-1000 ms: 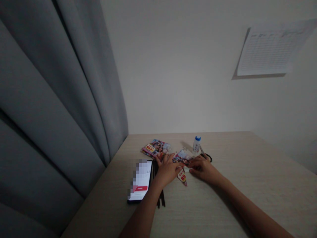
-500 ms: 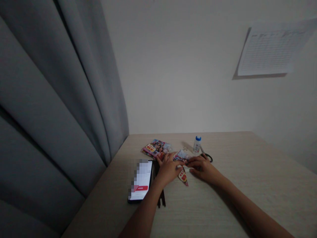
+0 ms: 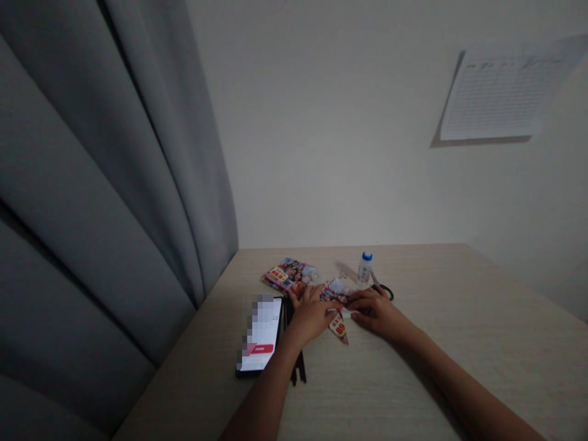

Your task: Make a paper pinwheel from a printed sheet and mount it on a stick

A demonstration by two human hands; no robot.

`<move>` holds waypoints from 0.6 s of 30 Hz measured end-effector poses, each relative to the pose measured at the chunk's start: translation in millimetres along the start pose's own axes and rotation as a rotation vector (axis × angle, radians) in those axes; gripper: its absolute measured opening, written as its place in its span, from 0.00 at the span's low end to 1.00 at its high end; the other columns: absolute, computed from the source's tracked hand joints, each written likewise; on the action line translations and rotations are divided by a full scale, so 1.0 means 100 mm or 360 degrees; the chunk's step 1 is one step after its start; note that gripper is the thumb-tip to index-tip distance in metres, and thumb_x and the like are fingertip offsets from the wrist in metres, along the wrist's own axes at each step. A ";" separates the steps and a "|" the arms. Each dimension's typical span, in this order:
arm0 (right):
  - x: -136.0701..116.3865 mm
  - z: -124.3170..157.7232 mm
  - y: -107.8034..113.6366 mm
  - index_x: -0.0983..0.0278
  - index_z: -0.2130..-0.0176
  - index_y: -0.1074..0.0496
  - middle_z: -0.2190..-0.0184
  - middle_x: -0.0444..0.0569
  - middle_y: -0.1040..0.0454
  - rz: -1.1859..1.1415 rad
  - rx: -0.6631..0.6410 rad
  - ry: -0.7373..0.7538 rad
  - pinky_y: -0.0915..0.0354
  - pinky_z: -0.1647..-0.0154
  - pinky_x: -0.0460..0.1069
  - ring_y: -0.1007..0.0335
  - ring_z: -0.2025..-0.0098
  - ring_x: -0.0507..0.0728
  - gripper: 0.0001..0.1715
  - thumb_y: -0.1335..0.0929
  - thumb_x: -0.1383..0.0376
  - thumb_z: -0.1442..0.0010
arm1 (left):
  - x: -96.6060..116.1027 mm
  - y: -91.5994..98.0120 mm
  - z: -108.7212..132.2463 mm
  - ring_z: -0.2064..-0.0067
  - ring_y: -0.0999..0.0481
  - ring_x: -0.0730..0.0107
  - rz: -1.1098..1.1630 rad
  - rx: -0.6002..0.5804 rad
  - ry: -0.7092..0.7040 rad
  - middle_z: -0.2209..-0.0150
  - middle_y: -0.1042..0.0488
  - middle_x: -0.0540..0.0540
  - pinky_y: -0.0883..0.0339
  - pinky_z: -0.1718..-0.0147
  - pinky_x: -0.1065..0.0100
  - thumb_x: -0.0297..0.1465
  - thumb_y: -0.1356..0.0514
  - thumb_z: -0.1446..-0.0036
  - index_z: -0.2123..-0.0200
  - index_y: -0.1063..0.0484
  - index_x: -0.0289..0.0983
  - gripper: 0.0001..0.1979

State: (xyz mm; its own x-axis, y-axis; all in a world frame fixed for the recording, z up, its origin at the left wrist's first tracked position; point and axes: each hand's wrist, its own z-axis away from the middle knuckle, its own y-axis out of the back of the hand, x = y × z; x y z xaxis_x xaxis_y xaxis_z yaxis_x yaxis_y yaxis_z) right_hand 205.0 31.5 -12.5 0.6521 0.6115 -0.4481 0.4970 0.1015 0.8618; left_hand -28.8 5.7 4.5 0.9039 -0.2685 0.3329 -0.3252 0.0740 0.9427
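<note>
Both my hands work on a printed, colourful sheet of paper (image 3: 339, 329) lying on the table, with a pointed corner toward me and a white folded strip between the hands. My left hand (image 3: 311, 315) presses the sheet from the left, its fingers bent and closed on the paper edge. From the right, my right hand (image 3: 374, 311) pinches the same sheet with thumb and fingers. Part of the sheet is hidden beneath the fingers. Just behind my right hand are scissors (image 3: 386, 291), partly covered, and an upright glue bottle (image 3: 365, 268) with a blue cap.
A stack of printed leaflets (image 3: 287, 274) lies behind my left hand. Left of my forearm is a lit phone (image 3: 260, 343), with dark brown strips (image 3: 301, 367) beside it. The pale table (image 3: 358, 398) meets the wall; a grey curtain (image 3: 114, 184) hangs at left.
Almost nothing differs. The hands stay on the printed sheet, and its pointed corner has shifted very slightly left with the whole view.
</note>
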 end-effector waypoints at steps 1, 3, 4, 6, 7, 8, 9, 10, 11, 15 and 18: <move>0.00 0.00 0.00 0.51 0.54 0.20 0.47 0.48 0.23 0.0000 0.0006 0.0001 0.55 0.34 0.69 0.31 0.43 0.64 0.14 0.32 0.54 0.38 | 0.00 0.00 0.00 0.30 0.52 0.41 -0.0002 0.0005 -0.0004 0.31 0.43 0.50 0.78 0.42 0.22 0.42 0.42 0.38 0.50 0.25 0.65 0.14; 0.01 0.00 -0.01 0.52 0.54 0.20 0.48 0.49 0.23 -0.0002 0.0014 0.0010 0.55 0.34 0.69 0.31 0.43 0.64 0.15 0.32 0.55 0.38 | -0.01 0.00 0.00 0.30 0.52 0.40 -0.0002 0.0003 -0.0003 0.31 0.43 0.51 0.77 0.42 0.22 0.43 0.42 0.38 0.50 0.25 0.65 0.14; 0.02 0.00 -0.01 0.52 0.54 0.20 0.48 0.49 0.23 -0.0003 0.0019 0.0017 0.54 0.34 0.68 0.31 0.43 0.64 0.15 0.32 0.55 0.38 | -0.01 0.00 0.00 0.30 0.52 0.40 -0.0003 -0.0002 0.0000 0.31 0.42 0.51 0.78 0.42 0.22 0.43 0.42 0.38 0.50 0.25 0.64 0.14; 0.03 0.00 -0.02 0.52 0.54 0.20 0.48 0.49 0.23 -0.0004 0.0020 0.0025 0.53 0.34 0.68 0.31 0.43 0.64 0.15 0.32 0.55 0.38 | 0.00 0.01 0.01 0.30 0.52 0.40 -0.0005 -0.0011 0.0004 0.31 0.43 0.51 0.78 0.42 0.23 0.43 0.42 0.37 0.50 0.25 0.64 0.14; 0.03 0.00 -0.02 0.52 0.54 0.20 0.48 0.49 0.23 -0.0004 0.0021 0.0024 0.53 0.34 0.68 0.31 0.43 0.64 0.15 0.32 0.54 0.38 | 0.00 0.01 0.01 0.30 0.53 0.41 -0.0004 -0.0014 0.0006 0.31 0.43 0.51 0.78 0.42 0.23 0.43 0.42 0.37 0.50 0.25 0.64 0.14; 0.03 -0.01 -0.02 0.52 0.54 0.20 0.48 0.49 0.23 -0.0003 0.0019 0.0020 0.53 0.34 0.68 0.31 0.43 0.64 0.15 0.32 0.54 0.38 | 0.01 0.01 0.01 0.30 0.53 0.41 0.0001 -0.0014 0.0010 0.31 0.43 0.51 0.78 0.42 0.23 0.43 0.42 0.37 0.49 0.25 0.64 0.14; 0.03 -0.01 -0.02 0.52 0.54 0.20 0.48 0.49 0.23 -0.0002 0.0015 0.0015 0.53 0.34 0.68 0.31 0.43 0.64 0.15 0.32 0.54 0.38 | 0.01 0.01 0.01 0.30 0.53 0.41 0.0009 -0.0008 0.0012 0.31 0.43 0.50 0.78 0.42 0.23 0.42 0.42 0.37 0.50 0.25 0.64 0.14; 0.03 -0.01 -0.02 0.52 0.54 0.20 0.47 0.49 0.23 0.0000 0.0009 0.0011 0.54 0.34 0.68 0.31 0.43 0.64 0.15 0.32 0.54 0.38 | 0.02 0.01 0.01 0.30 0.53 0.41 0.0020 -0.0001 0.0015 0.31 0.43 0.51 0.78 0.42 0.23 0.42 0.42 0.38 0.50 0.25 0.64 0.14; 0.02 -0.01 -0.01 0.51 0.54 0.20 0.47 0.49 0.23 0.0001 0.0004 0.0007 0.54 0.34 0.68 0.31 0.43 0.64 0.15 0.32 0.54 0.38 | 0.03 0.01 0.01 0.30 0.53 0.41 0.0036 0.0008 0.0018 0.31 0.43 0.51 0.78 0.41 0.23 0.42 0.42 0.38 0.50 0.24 0.64 0.14; 0.00 0.00 0.01 0.51 0.53 0.20 0.47 0.48 0.23 0.0000 -0.0004 0.0012 0.52 0.35 0.67 0.31 0.43 0.64 0.15 0.32 0.54 0.37 | 0.04 0.02 -0.01 0.30 0.54 0.41 0.0107 0.0038 0.0077 0.31 0.45 0.51 0.80 0.41 0.25 0.42 0.39 0.40 0.50 0.24 0.61 0.15; 0.00 0.00 0.01 0.52 0.53 0.20 0.47 0.49 0.23 -0.0006 0.0001 0.0010 0.53 0.35 0.67 0.32 0.43 0.64 0.15 0.32 0.54 0.37 | 0.02 0.03 -0.02 0.29 0.56 0.40 0.0122 0.0067 0.0122 0.30 0.46 0.50 0.81 0.41 0.25 0.43 0.38 0.41 0.48 0.25 0.61 0.17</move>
State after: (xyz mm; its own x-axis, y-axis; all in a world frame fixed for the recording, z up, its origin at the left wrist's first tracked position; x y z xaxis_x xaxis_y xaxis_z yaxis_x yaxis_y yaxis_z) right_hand 205.2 31.7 -12.0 0.6467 0.6158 -0.4501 0.5000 0.1034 0.8598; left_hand -27.1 7.5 8.5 0.8941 -0.1892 0.4061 -0.4041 0.0507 0.9133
